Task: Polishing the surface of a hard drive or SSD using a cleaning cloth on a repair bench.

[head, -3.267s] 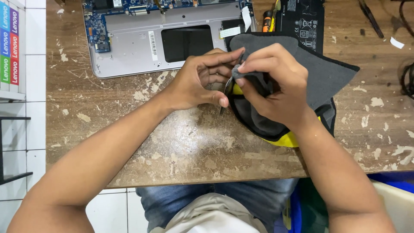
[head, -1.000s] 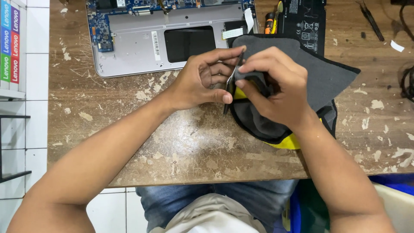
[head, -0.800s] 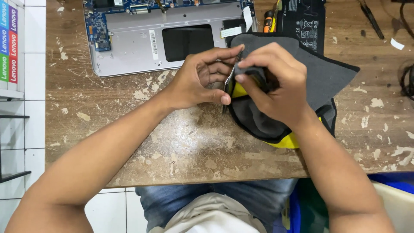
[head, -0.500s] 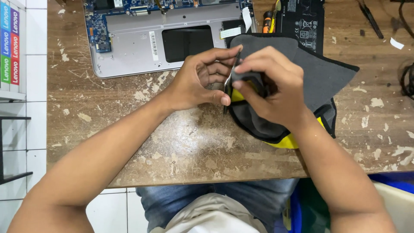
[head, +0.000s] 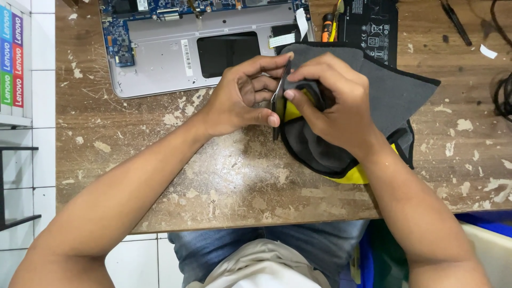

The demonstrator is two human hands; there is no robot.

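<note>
The opened silver laptop base with exposed blue circuit board point(head: 176, 53) lies at the upper left of the worn wooden counter point(head: 224, 181). The left hand point(head: 234, 101) grips a thin flat grey metal part point(head: 277, 109) edge-up, its fingers closed on it. The right hand point(head: 333, 104), fingers closed, presses a grey-and-yellow cloth point(head: 389, 96) against that part. A black rectangular battery pack point(head: 370, 26) lies behind.

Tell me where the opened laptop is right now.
In the head view the opened laptop lies at the table's far edge, left of centre, just beyond the left hand and beside the black battery.
</note>
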